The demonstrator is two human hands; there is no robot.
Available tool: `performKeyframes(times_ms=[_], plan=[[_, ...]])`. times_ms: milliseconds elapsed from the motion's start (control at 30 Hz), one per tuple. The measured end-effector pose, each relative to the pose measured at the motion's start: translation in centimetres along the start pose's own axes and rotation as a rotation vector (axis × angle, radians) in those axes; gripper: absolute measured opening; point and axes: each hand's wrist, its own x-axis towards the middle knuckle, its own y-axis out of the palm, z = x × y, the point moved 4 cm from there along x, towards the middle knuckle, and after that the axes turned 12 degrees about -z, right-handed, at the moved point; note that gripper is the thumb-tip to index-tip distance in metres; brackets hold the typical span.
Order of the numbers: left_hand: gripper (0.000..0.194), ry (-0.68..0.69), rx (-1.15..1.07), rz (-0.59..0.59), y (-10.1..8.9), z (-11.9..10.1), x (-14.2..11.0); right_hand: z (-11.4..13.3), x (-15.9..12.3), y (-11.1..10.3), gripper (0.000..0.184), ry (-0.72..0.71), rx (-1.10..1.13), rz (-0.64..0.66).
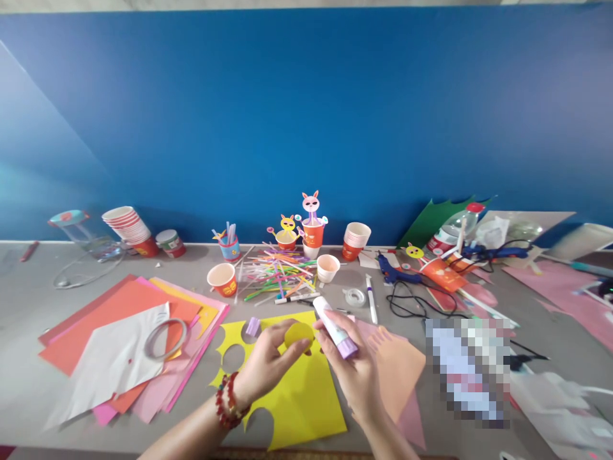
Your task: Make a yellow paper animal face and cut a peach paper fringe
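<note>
My left hand (272,359), with a red bead bracelet (228,402) at the wrist, pinches a yellow paper circle (299,334). In my right hand (357,374) is a white glue stick (331,324) with a purple base, its white end tilted up and left towards the circle. Whether its tip touches the paper I cannot tell. Beneath both hands lies a yellow paper sheet (306,409) with round pieces cut out along its left side. A small purple cap (253,327) rests on that sheet, left of my hands.
Coloured sheets and a tape roll (165,338) lie left. Behind my hands are scattered coloured sticks (280,271), paper cups (223,279) and an animal-faced cup figure (313,233). Orange paper (400,370), a blue glue gun (395,271) and its black cord (407,310) lie right.
</note>
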Motion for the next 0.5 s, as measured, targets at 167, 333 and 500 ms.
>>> performKeyframes(times_ms=[167,333,500], plan=[[0.024,-0.005,0.023,-0.065,0.4,-0.4,-0.4,-0.4,-0.1,-0.1,0.031,0.023,0.015,-0.06],[0.032,-0.161,-0.336,-0.066,1.5,0.7,-1.0,-0.6,0.0,-0.3,0.029,-0.038,-0.014,-0.076],[0.034,-0.305,-0.596,-0.095,2.7,1.6,-1.6,-0.4,0.2,-0.9,0.025,-0.196,-0.204,-0.127]])
